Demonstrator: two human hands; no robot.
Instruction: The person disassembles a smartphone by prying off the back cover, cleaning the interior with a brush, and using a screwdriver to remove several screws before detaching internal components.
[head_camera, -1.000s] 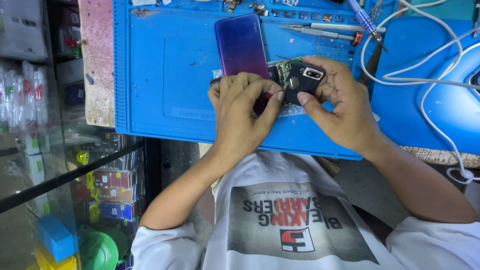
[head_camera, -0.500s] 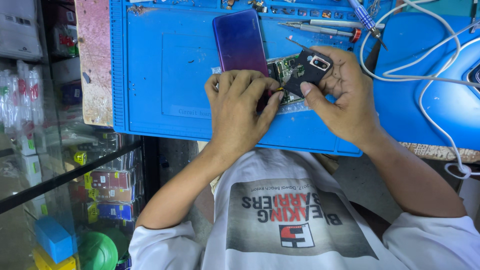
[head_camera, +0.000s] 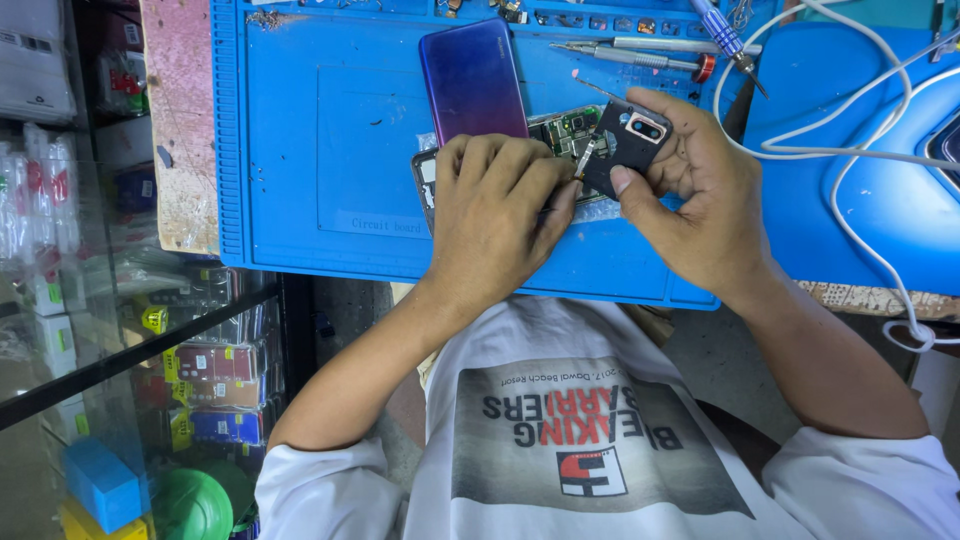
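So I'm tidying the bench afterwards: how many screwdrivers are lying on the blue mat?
2: a silver one with a red cap lies along the mat's top edge, and a blue-handled one sits angled at its right end. The frame's top edge may hide others.

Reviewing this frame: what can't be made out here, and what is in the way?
Head view only:
- Opened phone: most of it is hidden under the left hand.
- Black camera cover: its lower part is covered by the right hand.
- Small parts along the blue mat top edge: cut off by the frame, too small to identify.
- White cable: runs out of frame at right.
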